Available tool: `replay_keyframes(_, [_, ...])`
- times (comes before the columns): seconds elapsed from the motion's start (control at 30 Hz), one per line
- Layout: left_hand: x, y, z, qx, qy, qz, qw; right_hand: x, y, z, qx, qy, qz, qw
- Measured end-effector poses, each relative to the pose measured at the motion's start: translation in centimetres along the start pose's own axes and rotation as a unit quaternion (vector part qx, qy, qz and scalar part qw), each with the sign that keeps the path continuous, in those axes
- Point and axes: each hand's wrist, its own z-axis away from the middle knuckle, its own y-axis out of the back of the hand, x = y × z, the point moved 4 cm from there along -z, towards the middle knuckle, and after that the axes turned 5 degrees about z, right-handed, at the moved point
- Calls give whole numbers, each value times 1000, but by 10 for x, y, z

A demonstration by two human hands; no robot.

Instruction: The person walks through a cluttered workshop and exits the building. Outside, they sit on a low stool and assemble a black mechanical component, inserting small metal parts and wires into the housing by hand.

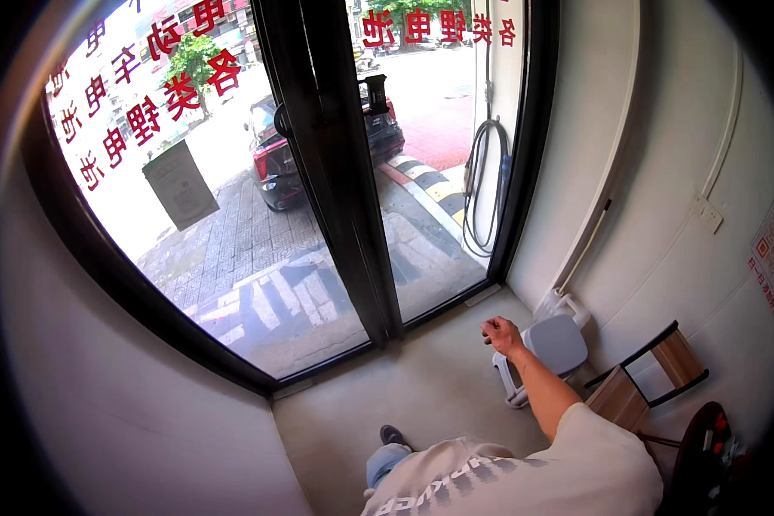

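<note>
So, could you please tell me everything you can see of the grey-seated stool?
The stool has a flat, rounded grey seat and paler, curved supports, plastic by the look. It stands upright on the floor near the right wall, with a brown-and-black chair beside it. The right forearm hides part of it; the right hand is close by, but contact cannot be judged.

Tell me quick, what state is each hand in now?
Left hand: not in view.
Right hand: fingers loosely curled, near the grey seat; can't tell whether it holds anything.
</note>
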Motion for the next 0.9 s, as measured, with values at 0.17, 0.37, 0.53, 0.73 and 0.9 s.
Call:
replay_keyframes(0.17, [286, -97, 13, -59, -225, -32, 972, -139, -29, -80, 89, 112, 10, 990])
replay_keyframes(0.37, [580, -280, 213, -124, -545, -50, 828, -315, -18, -185, 194, 250, -62, 946])
replay_keyframes(0.53, [645, -398, 348, -185, -666, -35, 722, -409, -13, -259, 202, 329, -120, 915])
replay_keyframes(0.73, [673, -482, 461, -116, -804, -26, 582, -480, -20, -311, 264, 434, -82, 857])
replay_keyframes(0.9, [691, -515, 496, -49, -854, -76, 513, -511, -37, -325, 275, 474, -104, 830])
